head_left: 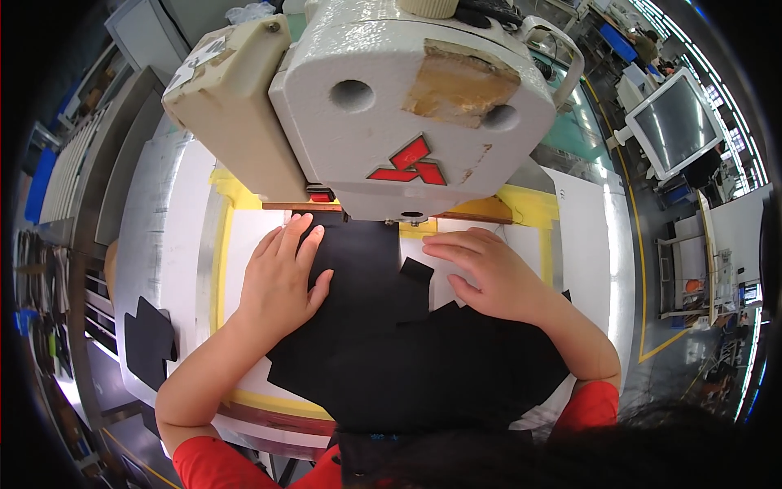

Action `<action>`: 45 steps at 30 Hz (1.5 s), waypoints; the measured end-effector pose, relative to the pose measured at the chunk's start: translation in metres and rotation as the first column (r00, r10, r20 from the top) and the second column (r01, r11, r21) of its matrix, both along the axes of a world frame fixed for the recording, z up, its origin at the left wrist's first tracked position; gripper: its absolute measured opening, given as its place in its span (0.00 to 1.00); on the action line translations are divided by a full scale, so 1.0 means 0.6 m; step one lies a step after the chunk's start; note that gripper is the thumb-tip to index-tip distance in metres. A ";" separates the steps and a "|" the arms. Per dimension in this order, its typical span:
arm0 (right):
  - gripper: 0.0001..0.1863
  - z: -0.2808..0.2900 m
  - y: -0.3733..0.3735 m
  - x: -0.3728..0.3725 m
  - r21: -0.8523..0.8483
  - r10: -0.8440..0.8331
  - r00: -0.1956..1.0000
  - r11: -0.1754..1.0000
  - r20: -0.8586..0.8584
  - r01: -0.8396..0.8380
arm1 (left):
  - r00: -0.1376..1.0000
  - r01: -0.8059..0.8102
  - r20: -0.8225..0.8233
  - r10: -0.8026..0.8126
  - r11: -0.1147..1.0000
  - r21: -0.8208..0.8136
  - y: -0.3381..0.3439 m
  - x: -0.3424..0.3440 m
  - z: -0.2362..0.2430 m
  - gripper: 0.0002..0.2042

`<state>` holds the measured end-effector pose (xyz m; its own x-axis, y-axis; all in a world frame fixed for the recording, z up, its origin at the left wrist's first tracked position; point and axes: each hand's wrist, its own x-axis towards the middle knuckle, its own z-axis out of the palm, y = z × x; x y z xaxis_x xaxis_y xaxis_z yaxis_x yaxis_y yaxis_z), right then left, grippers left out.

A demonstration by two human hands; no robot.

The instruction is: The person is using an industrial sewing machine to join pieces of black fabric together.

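Note:
A large piece of black fabric (358, 285) lies on the white work surface (521, 253) and runs under the front of a white sewing machine (423, 106). My left hand (285, 273) rests along the fabric's left edge with its fingers stretched out. To the right of the fabric, my right hand (489, 273) is held flat with fingers extended, its fingertips close to the machine's needle area (411, 222). A small black square tab (416, 270) sticks out from the fabric's right edge, near my right thumb. Neither hand grasps anything.
Yellow tape (218, 244) borders the white surface. Several cut black pieces (149, 344) lie on the table's left side. A beige box (236, 106) is fixed to the machine's left. Farther right stand a tilted monitor (676, 122) and a workbench (709, 253).

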<state>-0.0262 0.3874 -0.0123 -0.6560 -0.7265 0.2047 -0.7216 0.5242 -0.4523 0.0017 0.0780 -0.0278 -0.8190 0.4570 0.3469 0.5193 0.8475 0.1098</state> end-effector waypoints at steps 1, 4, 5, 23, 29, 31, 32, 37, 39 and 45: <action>0.24 -0.002 0.007 -0.001 0.001 0.009 1.000 1.000 -0.004 -0.009 | 1.000 0.000 0.000 0.000 1.000 0.001 0.003 0.000 0.000 0.26; 0.22 -0.012 -0.019 0.015 -0.049 -0.051 0.992 0.998 -0.115 0.046 | 1.000 -0.011 -0.002 0.011 0.999 -0.030 0.012 0.001 0.006 0.26; 0.22 -0.014 -0.028 0.018 -0.048 -0.058 0.991 0.997 -0.122 0.052 | 0.999 -0.026 -0.020 0.025 0.999 -0.046 0.016 -0.001 0.009 0.23; 0.19 -0.040 -0.059 0.021 -0.066 -0.054 0.966 0.997 -0.253 0.039 | 0.927 0.279 0.161 -0.339 0.909 0.309 0.102 -0.008 0.045 0.21; 0.13 -0.021 -0.064 0.022 -0.186 -0.138 0.924 0.980 -0.357 0.075 | 0.976 0.172 0.062 -0.208 0.916 0.362 0.102 -0.008 0.020 0.15; 0.12 -0.027 -0.063 0.022 -0.206 -0.153 0.934 0.975 -0.324 0.089 | 0.984 0.156 0.014 -0.177 0.903 0.401 0.104 -0.006 0.010 0.14; 0.12 -0.038 -0.061 0.017 -0.164 -0.130 0.930 0.984 -0.345 0.076 | 0.984 0.159 0.015 -0.180 0.902 0.403 0.107 -0.004 0.010 0.14; 0.16 -0.043 -0.045 -0.006 -0.183 -0.167 0.933 0.977 -0.318 0.113 | 0.924 0.352 -0.010 -0.382 0.842 0.409 0.112 -0.003 0.013 0.14; 0.16 -0.052 -0.041 -0.013 -0.169 -0.175 0.933 0.977 -0.315 0.126 | 0.933 0.332 -0.001 -0.360 0.859 0.389 0.113 -0.009 0.013 0.13; 0.15 -0.058 -0.049 -0.020 -0.167 -0.196 0.946 0.974 -0.257 0.156 | 0.973 0.228 -0.016 -0.229 0.955 0.188 0.118 -0.018 -0.014 0.14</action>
